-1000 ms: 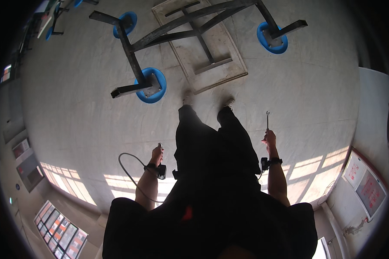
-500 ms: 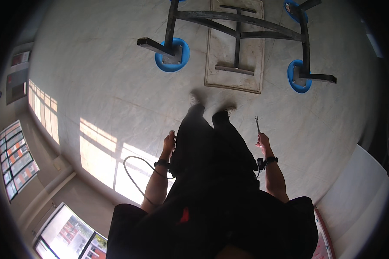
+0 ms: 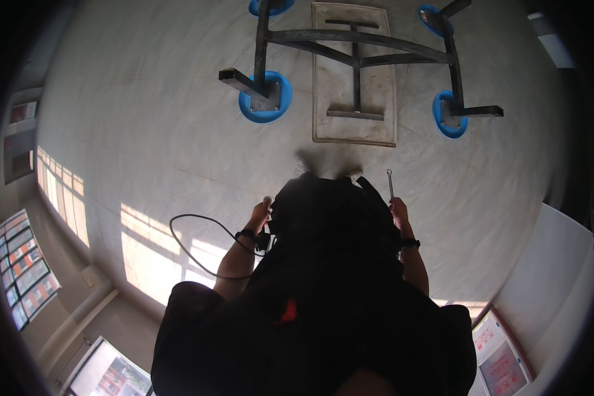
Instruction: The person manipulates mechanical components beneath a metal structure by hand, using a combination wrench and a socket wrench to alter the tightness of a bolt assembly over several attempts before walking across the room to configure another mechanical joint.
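This appears to be a large indoor hall; whether canteen or workshop cannot be told. An upturned table (image 3: 333, 79) lies on a smooth grey floor (image 3: 158, 132), with round blue seats (image 3: 285, 105) on a dark metal frame (image 3: 402, 46) about it. Lower in the view than the table are paned windows (image 3: 28, 264), to its left, and a red-framed board (image 3: 500, 353), to its right
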Tool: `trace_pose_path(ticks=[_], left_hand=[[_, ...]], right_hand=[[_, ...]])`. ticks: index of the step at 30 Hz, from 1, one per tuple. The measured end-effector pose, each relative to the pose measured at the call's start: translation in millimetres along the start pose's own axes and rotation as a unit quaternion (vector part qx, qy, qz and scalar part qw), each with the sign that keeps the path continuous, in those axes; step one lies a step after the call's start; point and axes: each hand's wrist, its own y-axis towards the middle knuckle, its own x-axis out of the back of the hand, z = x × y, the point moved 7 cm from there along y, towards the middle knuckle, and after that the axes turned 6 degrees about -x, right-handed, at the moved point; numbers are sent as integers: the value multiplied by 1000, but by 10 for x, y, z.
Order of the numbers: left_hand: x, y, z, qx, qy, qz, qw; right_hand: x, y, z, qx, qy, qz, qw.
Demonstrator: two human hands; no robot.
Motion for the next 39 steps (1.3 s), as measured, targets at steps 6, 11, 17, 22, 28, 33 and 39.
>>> trace_pose_path(ticks=[6,11,17,22,28,33,39], left_hand=[[-430,322,-1492,-38,177,102,978],[-421,634,-1734,-68,209,123,968],[-615,925,-1430,-29,276,163,947],[-565,1038,-903,6,263,204,943],[-365,950,-540,22,253,194,947],[-150,922,-331,30,239,168,956],[-152,853,-525,-11,202,129,971]], right_hand=[[325,-52,-1487,169,-349,-120,914],[-29,-863,-1131,0,-134,-128,983],[-302,-1579,-813,-54,4,-200,978],[-454,-1974,-740,-47,0,-221,974],[-449,-2133,-754,20,-55,-210,976],[-302,-1979,-561,92,-72,-185,976],[-345,-1838,-223,134,-206,-134,960]])
